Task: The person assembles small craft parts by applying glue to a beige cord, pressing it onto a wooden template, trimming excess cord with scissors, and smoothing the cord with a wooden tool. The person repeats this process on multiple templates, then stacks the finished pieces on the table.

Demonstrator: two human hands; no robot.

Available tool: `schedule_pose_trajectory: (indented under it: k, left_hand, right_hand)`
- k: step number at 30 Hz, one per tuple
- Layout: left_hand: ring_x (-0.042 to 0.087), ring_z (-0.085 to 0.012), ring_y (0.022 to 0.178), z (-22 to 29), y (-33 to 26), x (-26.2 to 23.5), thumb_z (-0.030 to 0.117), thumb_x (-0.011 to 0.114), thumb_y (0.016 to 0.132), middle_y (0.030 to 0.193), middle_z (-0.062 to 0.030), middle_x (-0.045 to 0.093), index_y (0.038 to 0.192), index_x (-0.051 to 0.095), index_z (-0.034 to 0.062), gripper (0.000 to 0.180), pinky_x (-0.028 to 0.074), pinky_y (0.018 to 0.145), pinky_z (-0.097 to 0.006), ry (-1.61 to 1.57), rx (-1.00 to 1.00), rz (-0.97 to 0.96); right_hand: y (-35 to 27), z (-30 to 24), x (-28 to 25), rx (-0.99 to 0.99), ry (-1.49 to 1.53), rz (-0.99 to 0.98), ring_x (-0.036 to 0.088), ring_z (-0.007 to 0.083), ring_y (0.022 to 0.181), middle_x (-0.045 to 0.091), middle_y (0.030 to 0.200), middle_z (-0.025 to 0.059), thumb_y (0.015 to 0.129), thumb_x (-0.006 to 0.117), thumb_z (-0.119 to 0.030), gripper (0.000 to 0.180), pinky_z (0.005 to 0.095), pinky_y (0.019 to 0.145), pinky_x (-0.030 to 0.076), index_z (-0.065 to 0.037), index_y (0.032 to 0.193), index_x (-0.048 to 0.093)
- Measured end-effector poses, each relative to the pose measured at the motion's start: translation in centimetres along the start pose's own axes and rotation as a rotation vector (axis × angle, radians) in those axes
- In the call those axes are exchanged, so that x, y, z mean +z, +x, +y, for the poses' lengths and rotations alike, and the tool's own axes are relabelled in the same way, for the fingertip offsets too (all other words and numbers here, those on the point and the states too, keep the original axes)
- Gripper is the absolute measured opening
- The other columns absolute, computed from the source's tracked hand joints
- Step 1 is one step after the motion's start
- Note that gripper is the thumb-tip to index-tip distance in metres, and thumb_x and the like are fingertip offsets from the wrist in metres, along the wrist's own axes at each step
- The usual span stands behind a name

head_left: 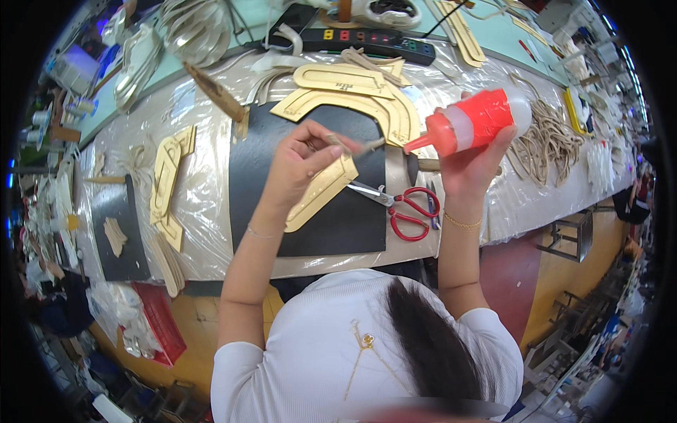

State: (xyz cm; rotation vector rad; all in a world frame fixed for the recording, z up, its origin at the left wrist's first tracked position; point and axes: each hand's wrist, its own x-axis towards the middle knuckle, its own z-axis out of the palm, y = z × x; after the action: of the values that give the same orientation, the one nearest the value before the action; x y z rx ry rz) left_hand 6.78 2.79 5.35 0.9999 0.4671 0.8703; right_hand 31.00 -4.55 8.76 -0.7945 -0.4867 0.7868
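Observation:
My right hand (467,168) is wrapped round a red squeeze bottle (486,118) with a translucent white base. The bottle is tilted on its side, its narrow red nozzle pointing left. My left hand (302,161) is closed in a pinch on a thin pale strip (363,146), which is blurred and reaches toward the nozzle; I cannot tell whether they touch. Below that hand lies a flat pale-yellow template (326,192) on a black mat (303,241). Red-handled scissors (412,211) lie across the mat's right edge, blades toward the template.
More pale-yellow templates (345,79) sit at the mat's far edge and others (167,173) to the left. A pointed wooden stick (215,92) stands far left of the mat. Tangled beige cord (546,141) lies at right. Behind is a black power strip (374,44).

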Motion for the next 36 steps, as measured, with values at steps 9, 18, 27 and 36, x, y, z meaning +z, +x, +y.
schedule_pose_trajectory:
  k: [9,18,27,36]
  left_hand:
    - [0.07,-0.0227,0.084,0.0,0.2,4.3,0.004,0.07,0.09,0.092,-0.0116,0.069,0.103,0.065,-0.002,0.014,0.058,0.081,-0.037,0.02,-0.138,-0.083]
    - [0.071,-0.0225,0.084,0.0,-0.2,4.8,0.004,0.072,0.09,0.093,-0.0105,0.069,0.101,0.067,-0.0031,0.014,0.059,0.081,-0.035,0.06,-0.106,-0.098]
    - [0.066,-0.0189,0.104,-0.3,0.9,3.1,0.011,0.07,0.095,0.109,-0.0114,0.068,0.124,0.061,-0.0023,0.033,0.051,0.092,-0.031,0.022,-0.001,-0.005]
    - [0.041,-0.0408,0.139,-0.6,-8.7,-1.4,0.033,0.089,0.072,0.148,-0.024,0.044,0.158,0.025,0.007,0.11,0.035,0.114,-0.046,1.669,-0.089,0.108]
  right_hand:
    - [1.8,-1.9,2.1,-0.217,-0.247,-0.271,0.065,0.0278,0.113,0.058,0.131,0.0183,0.08,0.064,-0.076,0.1,0.0489,0.087,0.062,-0.003,0.144,0.038]
    - [1.3,-1.4,2.5,-0.198,-0.227,-0.22,0.068,0.0264,0.105,0.059,0.13,0.0182,0.081,0.06,-0.079,0.1,0.0445,0.082,0.063,-0.003,0.143,0.041]
    - [1.1,-2.1,-0.6,-0.042,-0.157,-0.228,0.07,0.025,0.092,0.062,0.126,0.0172,0.076,0.068,-0.078,0.102,0.0398,0.073,0.063,-0.002,0.14,0.045]
    - [0.3,-13.3,-12.9,0.255,-1.573,-0.107,0.067,0.0268,0.101,0.068,0.11,0.0173,0.078,0.084,-0.036,0.066,0.0402,0.086,0.053,0.002,0.125,0.057]
